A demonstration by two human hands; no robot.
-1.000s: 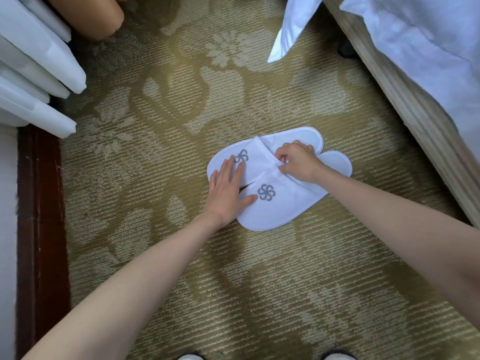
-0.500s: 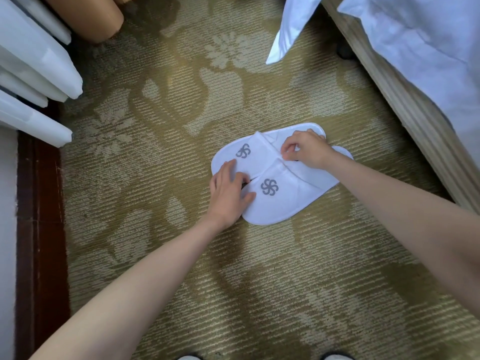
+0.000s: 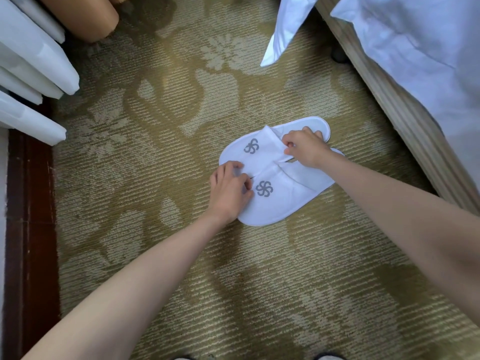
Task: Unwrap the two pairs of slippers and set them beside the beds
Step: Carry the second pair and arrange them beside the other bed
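Observation:
A pair of white slippers with grey pinwheel logos lies side by side on the patterned carpet. The far slipper (image 3: 262, 149) has its toe to the left. The near slipper (image 3: 283, 197) lies just below it. My left hand (image 3: 228, 190) rests at the toe ends, fingers curled and pinching the far slipper's front edge. My right hand (image 3: 304, 149) pinches the opening edge of the far slipper's upper strap. No wrapper is visible on this pair.
A wooden bed frame (image 3: 394, 110) with white bedding (image 3: 415, 48) runs along the right. A white sheet corner (image 3: 283, 35) hangs at the top. White curtain folds (image 3: 31, 74) and a tan cylinder (image 3: 83, 16) sit at upper left, above a dark wooden skirting (image 3: 28, 216).
My left hand went from lying flat across the slipper toes to curling and pinching the front edge. My right hand shifted up along the far slipper's strap. The pair barely moved.

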